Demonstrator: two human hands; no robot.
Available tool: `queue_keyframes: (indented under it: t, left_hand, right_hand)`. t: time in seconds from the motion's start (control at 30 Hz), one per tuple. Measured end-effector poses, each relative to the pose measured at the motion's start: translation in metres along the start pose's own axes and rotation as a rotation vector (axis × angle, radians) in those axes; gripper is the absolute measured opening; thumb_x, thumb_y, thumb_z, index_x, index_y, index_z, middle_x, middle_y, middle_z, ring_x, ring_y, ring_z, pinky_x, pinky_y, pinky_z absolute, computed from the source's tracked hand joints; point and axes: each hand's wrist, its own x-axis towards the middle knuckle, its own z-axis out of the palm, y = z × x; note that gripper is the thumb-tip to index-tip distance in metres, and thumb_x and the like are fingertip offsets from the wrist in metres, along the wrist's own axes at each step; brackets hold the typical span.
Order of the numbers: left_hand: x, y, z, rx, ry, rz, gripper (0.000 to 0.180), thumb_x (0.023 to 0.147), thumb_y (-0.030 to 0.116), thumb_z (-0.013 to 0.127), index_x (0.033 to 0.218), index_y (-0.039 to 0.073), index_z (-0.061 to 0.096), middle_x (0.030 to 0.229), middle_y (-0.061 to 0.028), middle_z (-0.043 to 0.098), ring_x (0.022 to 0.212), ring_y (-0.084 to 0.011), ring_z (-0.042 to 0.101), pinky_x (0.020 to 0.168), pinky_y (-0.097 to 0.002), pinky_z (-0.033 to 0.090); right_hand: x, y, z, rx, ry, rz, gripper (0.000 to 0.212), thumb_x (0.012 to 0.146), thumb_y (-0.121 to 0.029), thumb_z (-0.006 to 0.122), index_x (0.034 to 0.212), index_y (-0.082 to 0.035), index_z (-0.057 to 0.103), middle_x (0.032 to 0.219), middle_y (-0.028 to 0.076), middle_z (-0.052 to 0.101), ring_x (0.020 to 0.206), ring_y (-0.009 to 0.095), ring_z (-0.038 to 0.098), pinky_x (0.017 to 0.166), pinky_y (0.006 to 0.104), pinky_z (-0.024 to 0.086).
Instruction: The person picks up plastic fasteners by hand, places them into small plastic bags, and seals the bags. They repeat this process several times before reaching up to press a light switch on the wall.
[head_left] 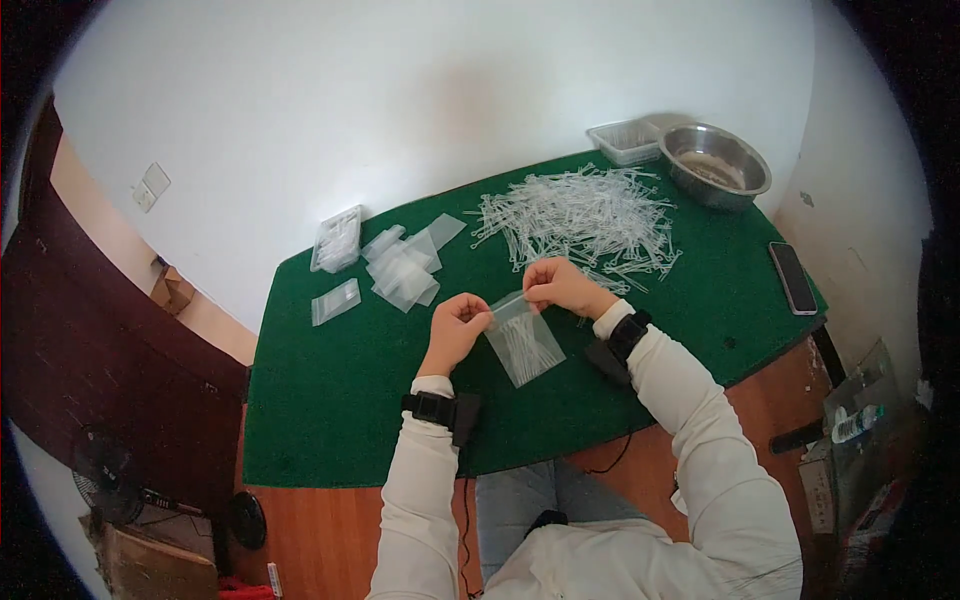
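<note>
A clear zip bag point(525, 350) with several thin white plastic sticks inside hangs between my hands above the green table. My left hand point(458, 328) pinches its top left corner. At the top right corner, my right hand point(565, 288) grips the bag's edge between thumb and fingers. Just beyond my right hand spreads a large heap of clear, thin plastic sticks point(585, 215), some with looped ends. Empty clear bags point(405, 272) lie loosely piled beyond my left hand. A small filled-looking bag point(336, 302) rests to their left.
A clear plastic tray with pale contents point(338, 240) stands at the table's far left edge. Another clear tray point(625, 142) and a steel bowl point(715, 165) sit at the far right. A phone point(792, 278) lies by the right edge of the green table point(330, 420). Cables hang below.
</note>
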Motion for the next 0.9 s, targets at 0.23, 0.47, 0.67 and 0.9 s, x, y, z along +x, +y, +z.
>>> queue_keyframes:
  t: [0.23,0.47,0.67,0.9]
  left_hand:
    - [0.001,-0.002,-0.002,-0.006,0.014,0.027,0.005,0.072,0.002,0.058,0.076,0.001,0.055,0.066,-0.0015,0.058,0.06,-0.0074,0.054,0.055,-0.0188,0.041]
    - [0.001,-0.001,-0.002,-0.07,0.028,0.018,0.005,0.071,0.003,0.058,0.074,0.001,0.056,0.065,0.0,0.057,0.057,-0.006,0.052,0.054,-0.0185,0.04]
    - [0.002,-0.005,-0.003,-0.076,0.025,0.003,0.005,0.072,0.003,0.059,0.075,0.002,0.056,0.067,-0.0004,0.058,0.059,-0.0063,0.053,0.055,-0.0189,0.041]
    - [0.003,-0.012,-0.004,-0.01,-0.053,0.004,0.007,0.075,0.001,0.058,0.081,0.0,0.054,0.073,-0.0019,0.058,0.067,-0.0084,0.055,0.062,-0.0211,0.044]
  right_hand:
    - [0.0,0.002,-0.006,0.014,0.03,0.009,0.004,0.073,0.0,0.057,0.075,-0.002,0.054,0.064,0.003,0.056,0.054,0.011,0.055,0.051,0.0217,0.045]
    - [0.0,0.002,-0.008,0.014,0.043,0.005,0.005,0.073,0.0,0.057,0.076,-0.002,0.054,0.065,0.003,0.056,0.054,0.011,0.055,0.051,0.0217,0.046]
    - [0.0,0.001,-0.006,0.02,0.066,-0.002,0.004,0.073,0.0,0.057,0.074,-0.002,0.055,0.065,0.003,0.057,0.055,0.011,0.055,0.051,0.0217,0.045]
    - [0.001,0.003,-0.002,-0.219,0.156,-0.17,0.007,0.071,-0.004,0.059,0.076,-0.001,0.057,0.068,0.003,0.057,0.06,0.011,0.055,0.055,0.0239,0.046]
